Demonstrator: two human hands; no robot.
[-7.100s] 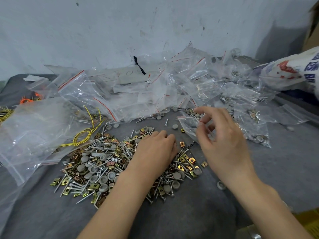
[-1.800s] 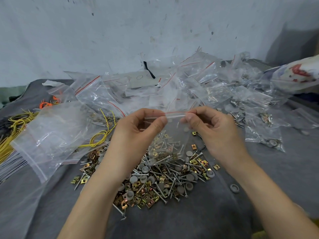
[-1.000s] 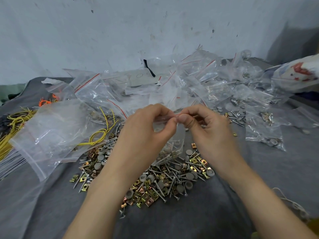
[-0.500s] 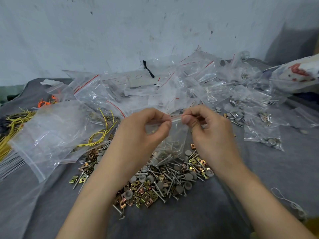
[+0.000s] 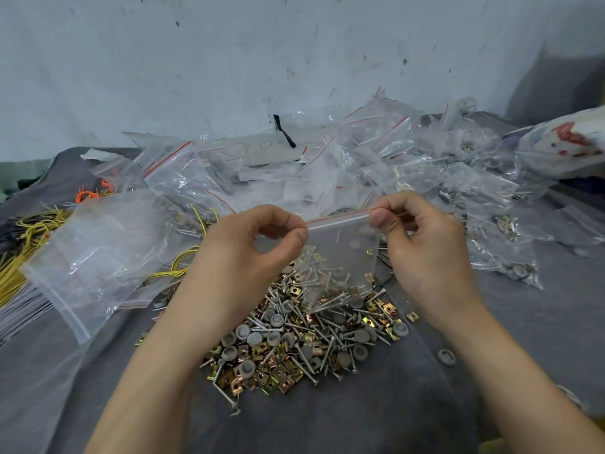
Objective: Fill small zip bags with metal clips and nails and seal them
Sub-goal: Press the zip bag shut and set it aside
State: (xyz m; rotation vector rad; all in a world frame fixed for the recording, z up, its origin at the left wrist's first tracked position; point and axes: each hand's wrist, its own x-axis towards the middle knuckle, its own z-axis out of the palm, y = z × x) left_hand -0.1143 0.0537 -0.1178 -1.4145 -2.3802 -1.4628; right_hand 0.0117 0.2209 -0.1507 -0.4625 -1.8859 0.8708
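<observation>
Left hand (image 5: 255,257) pinches the bag (image 5: 340,253) at the left end of its zip strip, thumb against forefinger; right hand (image 5: 425,253) pinches the right end. Bag hangs between both hands, above the pile (image 5: 294,342) of clips and nails

Small zip bag (image 5: 340,253) pinched at both top corners, left hand (image 5: 252,253), right hand (image 5: 422,247).
</observation>
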